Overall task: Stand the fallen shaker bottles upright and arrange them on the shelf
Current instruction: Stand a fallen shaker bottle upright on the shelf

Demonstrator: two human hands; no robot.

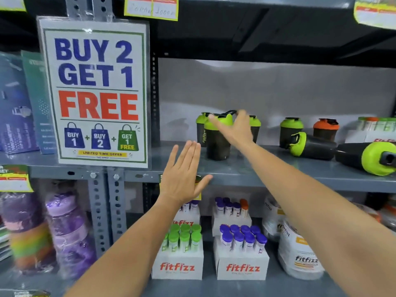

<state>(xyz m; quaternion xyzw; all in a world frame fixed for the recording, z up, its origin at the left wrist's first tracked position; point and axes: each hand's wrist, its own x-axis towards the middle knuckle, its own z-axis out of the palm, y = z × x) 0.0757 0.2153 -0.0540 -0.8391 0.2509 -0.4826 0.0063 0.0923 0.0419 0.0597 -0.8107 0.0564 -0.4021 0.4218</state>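
My right hand (237, 129) reaches out over the grey shelf (246, 170), its fingers (216, 123) spread flat and gripping nothing, laid across the green lid of the nearest upright shaker (217, 142). That black bottle stands directly under my right fingertips; whether skin touches the lid I cannot tell, as the hand is blurred. Just behind it, on the far side of my fingers, stand two more green-lidded shakers: one (201, 129) to the left and one (255, 127) partly hidden behind my wrist.

My left hand (184, 179) hovers lower and nearer to me, in front of the shelf's edge, palm away, its fingers (190, 153) straight and close together with the thumb out wide, holding nothing.

Well to the right of my right hand, another green-lidded shaker (290, 130) and an orange-lidded shaker (325, 129) stand upright at the back. In front of them two shakers lie on their sides: a smaller fallen one (312, 147) with its green lid towards my hand, and a larger fallen one (368, 157) at the frame's right edge, lid towards me.

Left of both hands hangs a "BUY 2 GET 1 FREE" sign (96, 93). Below my arms, the lower shelf carries Fitfizz boxes (177, 266) of tubes.
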